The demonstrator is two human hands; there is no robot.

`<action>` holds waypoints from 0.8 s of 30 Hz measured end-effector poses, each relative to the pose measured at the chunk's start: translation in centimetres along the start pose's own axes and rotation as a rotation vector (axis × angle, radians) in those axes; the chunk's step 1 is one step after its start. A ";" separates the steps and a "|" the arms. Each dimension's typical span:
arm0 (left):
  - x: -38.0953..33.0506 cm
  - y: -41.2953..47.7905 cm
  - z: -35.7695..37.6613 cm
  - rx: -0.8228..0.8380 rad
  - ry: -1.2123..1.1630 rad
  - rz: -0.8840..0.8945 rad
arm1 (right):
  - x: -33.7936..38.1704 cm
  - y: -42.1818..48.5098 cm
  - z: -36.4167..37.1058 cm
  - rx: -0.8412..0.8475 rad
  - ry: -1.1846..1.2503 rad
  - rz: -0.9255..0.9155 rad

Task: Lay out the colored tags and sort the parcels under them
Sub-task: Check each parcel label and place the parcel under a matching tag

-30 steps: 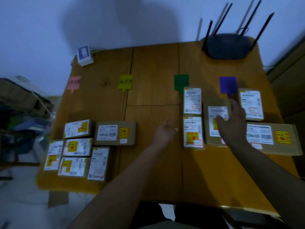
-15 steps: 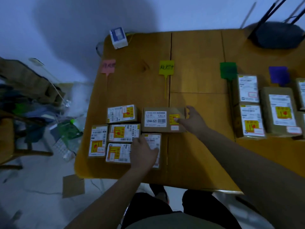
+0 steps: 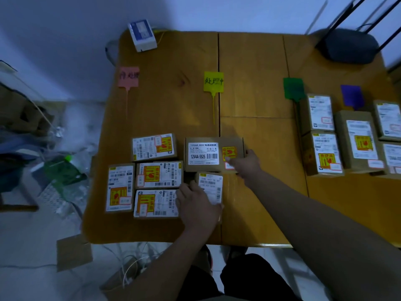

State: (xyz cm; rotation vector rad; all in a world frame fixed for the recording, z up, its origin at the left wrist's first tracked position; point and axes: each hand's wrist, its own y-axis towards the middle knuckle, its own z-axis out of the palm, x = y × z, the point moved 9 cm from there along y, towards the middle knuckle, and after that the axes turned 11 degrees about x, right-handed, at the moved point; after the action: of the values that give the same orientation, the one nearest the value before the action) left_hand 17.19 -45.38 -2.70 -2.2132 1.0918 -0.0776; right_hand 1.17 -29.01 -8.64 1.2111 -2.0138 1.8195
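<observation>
left hand fingers curled over small parcel, lower centre | right hand fingertips gripping big parcel edge, centre | tags in upper row

1. My left hand lies palm down, low and near the middle, fingers spread and curled loosely over what is under it.
2. My left forearm runs in bare from the bottom edge.
3. My right hand reaches further forward, fingers extended leftward, thumb tucked.
4. My right arm stretches in from the lower right, nearly straight.
</observation>
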 end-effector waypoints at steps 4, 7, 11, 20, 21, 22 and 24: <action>-1.1 -0.7 0.2 -0.051 0.002 0.072 | -0.5 0.5 0.1 0.035 0.129 0.029; -1.7 -1.1 0.6 -0.054 -0.042 0.128 | -0.4 0.5 -0.2 0.089 0.191 0.065; -1.4 -0.7 1.3 0.073 -0.222 0.145 | 0.5 -0.2 -1.8 0.153 0.209 0.056; -4.6 -0.5 -7.6 0.121 -0.825 0.431 | 8.7 -4.5 -10.5 0.127 0.433 -0.255; -4.8 -0.4 -9.7 0.113 -0.964 0.449 | 10.1 -5.4 -11.5 0.118 0.454 -0.302; -5.0 -0.2 -11.8 0.109 -1.081 0.479 | 11.6 -6.3 -12.5 0.117 0.458 -0.351; -5.9 0.2 -16.2 0.108 -1.206 0.552 | 14.3 -8.1 -14.1 0.132 0.459 -0.437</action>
State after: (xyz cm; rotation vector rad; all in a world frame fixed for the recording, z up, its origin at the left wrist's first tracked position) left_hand 7.90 -49.84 11.19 -1.3271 0.8522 1.2189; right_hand -8.32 -22.19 9.61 1.0367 -1.2882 1.8125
